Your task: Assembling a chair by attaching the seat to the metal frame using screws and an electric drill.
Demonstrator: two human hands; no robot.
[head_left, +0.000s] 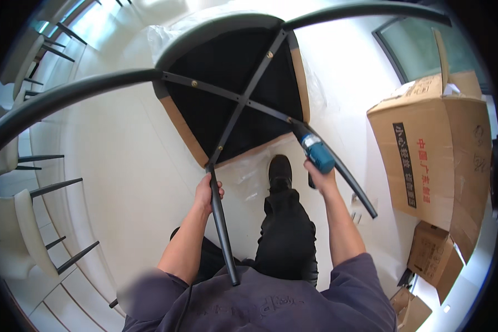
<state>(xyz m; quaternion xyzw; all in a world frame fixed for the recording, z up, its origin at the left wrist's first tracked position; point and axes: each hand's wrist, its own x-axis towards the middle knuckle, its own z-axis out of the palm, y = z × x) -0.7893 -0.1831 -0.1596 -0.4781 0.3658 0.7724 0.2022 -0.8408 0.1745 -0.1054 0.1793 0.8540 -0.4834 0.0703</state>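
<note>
An upturned chair (216,72) lies before me, its black underside and dark metal cross frame facing up, with several brass-coloured screws along the bars. Its four-way frame runs out into long dark legs. My left hand (206,193) is wrapped round the near left leg (220,227), just below the seat corner. My right hand (320,176) grips a teal and black power drill (317,152). The drill's nose points at the screw (289,119) near the right corner of the seat, beside the near right leg (354,185); whether the bit touches it I cannot tell.
A large cardboard box (420,149) stands at the right, with a smaller carton (429,252) below it. Several pale chairs with dark legs line the left side, one chair (25,238) nearest. Clear plastic wrap (249,174) lies under the upturned seat. My black shoe (280,169) is close to the seat's edge.
</note>
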